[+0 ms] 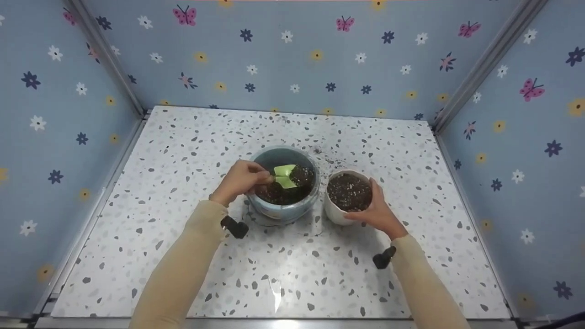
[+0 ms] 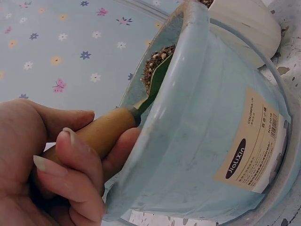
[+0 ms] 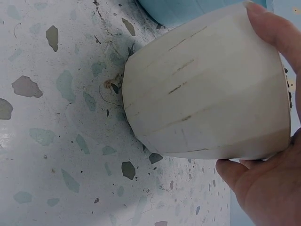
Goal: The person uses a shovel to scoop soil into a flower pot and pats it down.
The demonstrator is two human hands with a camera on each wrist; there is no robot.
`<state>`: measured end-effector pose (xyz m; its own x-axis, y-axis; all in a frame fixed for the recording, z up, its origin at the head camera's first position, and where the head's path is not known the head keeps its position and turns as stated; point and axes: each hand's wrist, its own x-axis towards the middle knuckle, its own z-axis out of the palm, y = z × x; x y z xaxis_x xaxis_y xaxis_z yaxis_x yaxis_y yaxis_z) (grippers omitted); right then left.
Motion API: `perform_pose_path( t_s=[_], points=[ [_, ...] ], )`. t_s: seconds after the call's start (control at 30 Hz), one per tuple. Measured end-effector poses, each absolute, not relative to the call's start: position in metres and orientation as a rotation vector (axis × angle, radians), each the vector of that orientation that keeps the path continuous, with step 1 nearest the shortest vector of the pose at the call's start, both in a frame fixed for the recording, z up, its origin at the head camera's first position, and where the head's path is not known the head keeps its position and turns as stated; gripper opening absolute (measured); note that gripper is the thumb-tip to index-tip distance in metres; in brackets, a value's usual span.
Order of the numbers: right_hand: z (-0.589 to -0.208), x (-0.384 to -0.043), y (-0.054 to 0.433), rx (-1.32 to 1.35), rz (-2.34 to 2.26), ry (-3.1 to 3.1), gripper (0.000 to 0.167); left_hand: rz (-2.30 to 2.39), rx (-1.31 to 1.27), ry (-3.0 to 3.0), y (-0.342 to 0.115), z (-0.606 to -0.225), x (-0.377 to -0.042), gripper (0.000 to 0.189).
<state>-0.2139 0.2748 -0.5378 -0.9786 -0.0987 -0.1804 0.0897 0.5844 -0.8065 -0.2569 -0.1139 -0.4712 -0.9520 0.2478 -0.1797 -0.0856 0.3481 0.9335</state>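
My left hand [image 1: 244, 179] grips the wooden handle [image 2: 101, 129] of a small garden trowel at the left rim of a blue bucket-like pot [image 1: 282, 211]. The trowel's green blade [image 1: 285, 176] lies inside this pot, with dark soil [image 1: 302, 176] heaped at its tip. In the left wrist view, a printed label [image 2: 251, 141] shows on the blue pot's side. To its right stands a white pot [image 3: 202, 89] filled nearly to the rim with soil [image 1: 349, 192]. My right hand [image 1: 375, 211] holds the white pot by its right side, thumb and fingers spread around the rim.
Both pots stand on a speckled white tabletop [image 1: 183, 256]. Crumbs of spilled soil [image 1: 327, 157] lie behind and between them. Flower-patterned panels [image 1: 274, 59] with metal corner posts enclose the back and sides.
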Motion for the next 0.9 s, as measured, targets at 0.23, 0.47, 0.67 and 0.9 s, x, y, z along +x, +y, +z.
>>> perform_pose_path(
  t_s=[0.23,0.47,0.67,0.9],
  points=[
    [-0.535,-0.215,0.280,-0.005,-1.344,2.603,0.144,1.680,0.160,2.351,-0.115,-0.463,-0.260,0.024],
    [-0.534,-0.214,0.280,0.013,-1.372,2.578,0.145,1.716,0.168,2.334,-0.114,-0.449,-0.262,0.027],
    [-0.536,-0.212,0.277,0.014,-1.379,2.561,0.145,1.757,0.199,2.250,-0.105,-0.441,-0.262,0.027],
    [-0.540,-0.212,0.275,0.045,-1.418,2.552,0.145,1.766,0.248,2.210,-0.078,-0.439,-0.265,0.021]
  ],
)
